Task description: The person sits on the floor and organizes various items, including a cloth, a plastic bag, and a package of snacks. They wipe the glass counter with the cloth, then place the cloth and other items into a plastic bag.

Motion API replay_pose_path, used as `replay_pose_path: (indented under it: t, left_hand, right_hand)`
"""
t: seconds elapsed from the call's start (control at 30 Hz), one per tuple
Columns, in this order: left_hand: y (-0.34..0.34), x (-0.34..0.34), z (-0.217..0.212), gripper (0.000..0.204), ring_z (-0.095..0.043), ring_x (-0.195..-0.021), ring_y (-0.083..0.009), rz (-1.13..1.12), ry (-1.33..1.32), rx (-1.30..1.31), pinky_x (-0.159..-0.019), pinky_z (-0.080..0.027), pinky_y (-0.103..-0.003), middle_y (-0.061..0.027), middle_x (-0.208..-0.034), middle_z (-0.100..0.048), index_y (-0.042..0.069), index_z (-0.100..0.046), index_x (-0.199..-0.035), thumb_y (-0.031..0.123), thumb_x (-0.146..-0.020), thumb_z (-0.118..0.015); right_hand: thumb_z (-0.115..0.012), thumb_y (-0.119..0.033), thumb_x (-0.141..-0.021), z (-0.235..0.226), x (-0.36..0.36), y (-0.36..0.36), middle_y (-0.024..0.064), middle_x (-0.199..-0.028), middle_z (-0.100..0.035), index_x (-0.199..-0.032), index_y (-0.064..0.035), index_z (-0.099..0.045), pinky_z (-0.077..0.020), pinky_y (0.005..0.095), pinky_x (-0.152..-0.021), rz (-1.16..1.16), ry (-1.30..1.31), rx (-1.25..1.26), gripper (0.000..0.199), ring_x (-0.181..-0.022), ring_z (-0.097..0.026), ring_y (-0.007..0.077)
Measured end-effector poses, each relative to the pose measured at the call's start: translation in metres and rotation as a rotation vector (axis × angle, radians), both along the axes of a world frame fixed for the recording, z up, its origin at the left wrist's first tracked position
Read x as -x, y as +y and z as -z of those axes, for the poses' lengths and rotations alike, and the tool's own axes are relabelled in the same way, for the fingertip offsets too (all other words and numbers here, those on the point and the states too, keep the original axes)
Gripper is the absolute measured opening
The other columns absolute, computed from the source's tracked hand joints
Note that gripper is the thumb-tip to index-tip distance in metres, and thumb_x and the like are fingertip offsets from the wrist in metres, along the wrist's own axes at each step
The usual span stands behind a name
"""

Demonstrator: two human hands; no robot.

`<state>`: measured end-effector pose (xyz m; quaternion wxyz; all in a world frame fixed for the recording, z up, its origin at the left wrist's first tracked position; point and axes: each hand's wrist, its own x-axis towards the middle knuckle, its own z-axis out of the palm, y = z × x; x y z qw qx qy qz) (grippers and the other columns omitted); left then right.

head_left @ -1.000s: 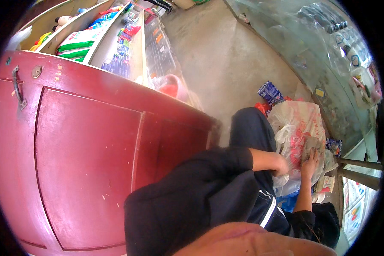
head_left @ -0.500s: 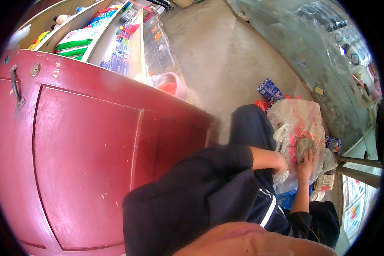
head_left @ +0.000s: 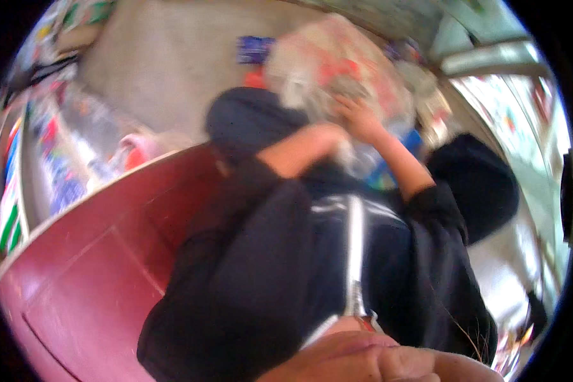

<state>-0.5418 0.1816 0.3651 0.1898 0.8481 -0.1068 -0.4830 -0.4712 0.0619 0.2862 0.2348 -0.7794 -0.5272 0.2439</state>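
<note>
two hands at a clear plastic bag (head_left: 337,70): right hand (head_left: 356,118) spread on it, left hand (head_left: 328,137) grip unclear; rummaging step, firmer hold needed.

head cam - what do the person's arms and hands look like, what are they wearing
Both arms wear dark, near-black sleeves pushed up, leaving the forearms bare. The left hand and right hand are bare: no gloves, and no rings or watch that the blurred picture shows. The dark top has a pale zip down the front.
</note>
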Motion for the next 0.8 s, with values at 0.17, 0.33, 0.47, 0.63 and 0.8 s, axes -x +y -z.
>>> replay_pose_path:
  t: [0.17, 0.33, 0.47, 0.63, 0.8]
  left_hand:
    - [-0.019, 0.013, -0.025, 0.024, -0.064, -0.086, -0.0351, -0.015, 0.033, -0.042, -0.069, -0.051, -0.044, -0.0199, -0.088, -0.066, 0.003, -0.067, -0.086, 0.022, -0.071, -0.063]
    - [0.003, 0.004, -0.025, 0.021, -0.064, -0.083, -0.0354, 0.038, 0.01, 0.042, -0.066, -0.05, -0.044, -0.0185, -0.086, -0.066, 0.002, -0.066, -0.081, 0.02, -0.071, -0.062]
    - [0.008, 0.011, -0.01, 0.022, -0.064, -0.083, -0.0353, -0.002, 0.024, 0.09, -0.066, -0.05, -0.044, -0.0189, -0.087, -0.066, 0.002, -0.066, -0.081, 0.022, -0.072, -0.062]
    - [0.007, 0.003, -0.017, 0.027, -0.064, -0.086, -0.034, -0.003, 0.039, 0.088, -0.07, -0.05, -0.043, -0.0188, -0.09, -0.066, 0.002, -0.066, -0.084, 0.026, -0.072, -0.063]
    - [0.001, 0.006, -0.007, 0.034, -0.064, -0.088, -0.0334, 0.034, 0.09, 0.007, -0.072, -0.05, -0.043, -0.0195, -0.092, -0.066, 0.002, -0.067, -0.087, 0.034, -0.075, -0.059]
  right_hand:
    - [-0.059, -0.013, -0.074, 0.02, -0.026, -0.047, 0.0041, -0.137, -0.042, -0.12, -0.0184, -0.055, -0.0362, 0.0425, -0.1, 0.234, -0.193, 0.06, 0.046, -0.119, -0.042, 0.0349]
    - [-0.054, -0.016, -0.076, 0.067, -0.079, -0.061, 0.0087, -0.137, -0.043, -0.119, -0.0183, -0.056, -0.0405, 0.0435, -0.097, 0.681, -0.046, 0.245, 0.044, -0.122, -0.042, 0.0361]
    - [-0.052, -0.016, -0.075, 0.055, -0.115, -0.038, 0.0207, -0.106, -0.061, -0.113, -0.0105, -0.059, -0.0447, 0.0418, -0.089, 0.946, 0.278, -0.065, 0.04, -0.101, -0.056, 0.0375]
    - [-0.056, -0.013, -0.075, -0.025, -0.064, 0.03, 0.0151, -0.104, -0.063, -0.112, -0.0091, -0.06, -0.0468, 0.0371, -0.086, 0.469, 0.044, -0.027, 0.038, -0.1, -0.059, 0.032]
    - [-0.059, -0.024, -0.078, -0.051, -0.004, 0.059, 0.0016, -0.135, -0.044, -0.119, -0.0231, -0.056, -0.0364, 0.045, -0.099, -0.102, -0.276, 0.174, 0.04, -0.121, -0.043, 0.0262]
